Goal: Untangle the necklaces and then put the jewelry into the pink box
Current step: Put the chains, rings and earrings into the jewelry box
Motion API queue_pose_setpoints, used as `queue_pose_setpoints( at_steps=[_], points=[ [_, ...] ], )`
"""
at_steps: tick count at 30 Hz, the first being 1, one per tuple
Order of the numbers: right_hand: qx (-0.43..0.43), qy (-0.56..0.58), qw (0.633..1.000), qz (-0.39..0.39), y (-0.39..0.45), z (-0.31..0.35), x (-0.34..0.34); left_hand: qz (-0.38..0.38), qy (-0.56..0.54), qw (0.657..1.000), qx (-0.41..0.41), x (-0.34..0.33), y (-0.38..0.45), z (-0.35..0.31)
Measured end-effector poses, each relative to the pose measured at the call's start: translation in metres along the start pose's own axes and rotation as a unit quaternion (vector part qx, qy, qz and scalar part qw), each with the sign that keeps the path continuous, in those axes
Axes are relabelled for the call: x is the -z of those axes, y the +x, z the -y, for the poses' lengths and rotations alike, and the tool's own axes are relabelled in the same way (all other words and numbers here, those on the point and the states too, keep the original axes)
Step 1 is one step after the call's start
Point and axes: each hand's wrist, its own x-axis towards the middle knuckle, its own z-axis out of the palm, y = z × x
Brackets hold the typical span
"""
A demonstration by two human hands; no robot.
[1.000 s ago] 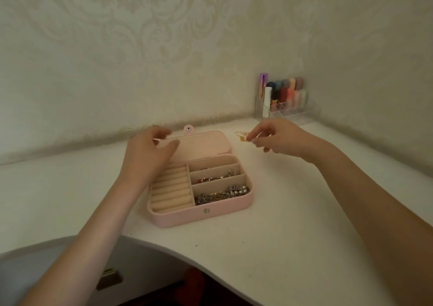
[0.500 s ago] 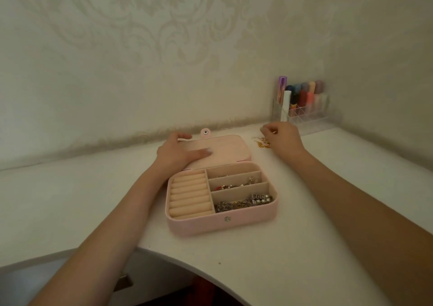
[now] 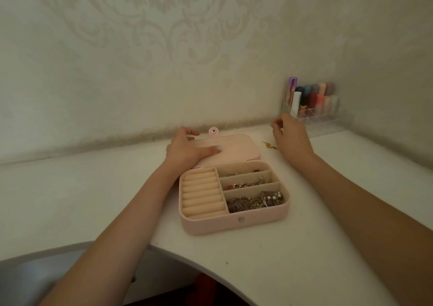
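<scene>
Pink box (image 3: pixel 234 221) lies open on the desk (image 3: pixel 293 258), jewelry (image 3: pixel 255 201) heaped in its right-hand compartments, ring rolls bare. My left hand (image 3: pixel 187 151) rests flat on the lid (image 3: pixel 236 148), fingers straight. My right hand (image 3: pixel 290 137) hangs over a gold chain (image 3: pixel 268 145) lying beside the lid; fingers curl under, whether they pinch anything I cannot tell.

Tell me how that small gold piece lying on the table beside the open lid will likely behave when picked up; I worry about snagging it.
The gold piece looks thin and chain-like, so it will probably hang limp rather than hold shape. It seems tiny beside the right hand, so likely very light. Lying flat on the white table, it may need a fingertip pinch.
</scene>
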Motion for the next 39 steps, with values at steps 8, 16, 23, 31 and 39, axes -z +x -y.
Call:
queue_pose_setpoints(
  at_steps=[8,16,23,31,39],
  points=[
    [-0.02,0.206,0.978,-0.018,-0.006,0.042,0.018,-0.052,-0.043,0.995,-0.07,0.0,-0.009,-0.009],
    [0.003,0.288,0.937,0.198,-0.046,0.081,0.038,-0.138,-0.015,0.985,-0.105,-0.015,-0.026,-0.023],
    [0.012,0.334,0.915,0.226,-0.064,0.096,0.056,-0.168,-0.029,0.953,-0.249,-0.013,-0.047,-0.032],
    [0.029,0.343,0.91,0.23,-0.07,0.098,0.05,0.093,-0.28,0.94,-0.173,-0.005,-0.086,-0.047],
    [0.047,0.321,0.924,0.201,-0.07,0.095,0.049,0.015,-0.28,0.949,-0.143,-0.004,-0.086,-0.043]
  ],
)
